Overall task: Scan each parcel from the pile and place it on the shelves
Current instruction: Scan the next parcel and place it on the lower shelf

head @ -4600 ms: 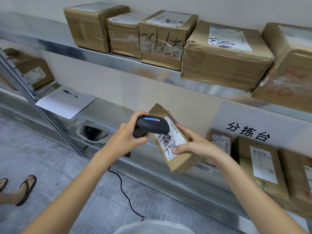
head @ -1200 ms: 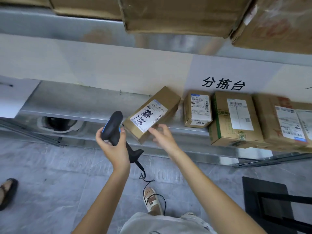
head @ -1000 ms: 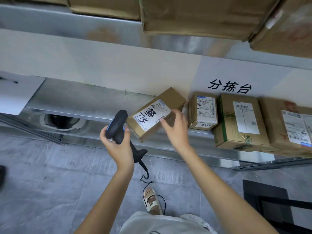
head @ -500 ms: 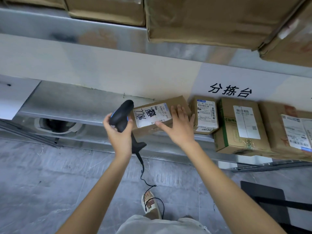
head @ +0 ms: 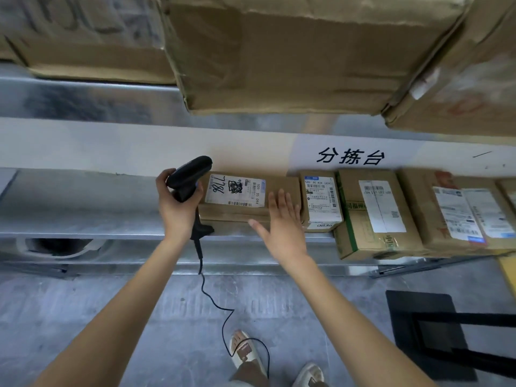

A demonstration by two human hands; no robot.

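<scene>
I found the parcel (head: 251, 198) flat on the lower shelf (head: 83, 216), mid-frame. The right hand (head: 282, 222) lay spread beside it; the left hand (head: 177, 203) gripped the scanner (head: 190, 174). Risk: its trailing cable (head: 217, 303) snagging my foot.

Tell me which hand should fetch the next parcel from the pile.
Right, probably. The right hand is open and holds nothing, fingers lying on the shelved parcel. The left hand grips the barcode scanner.

Soft, even indoor light; blurred upper boxes (head: 279, 51); wide-angle bending at edges.
</scene>
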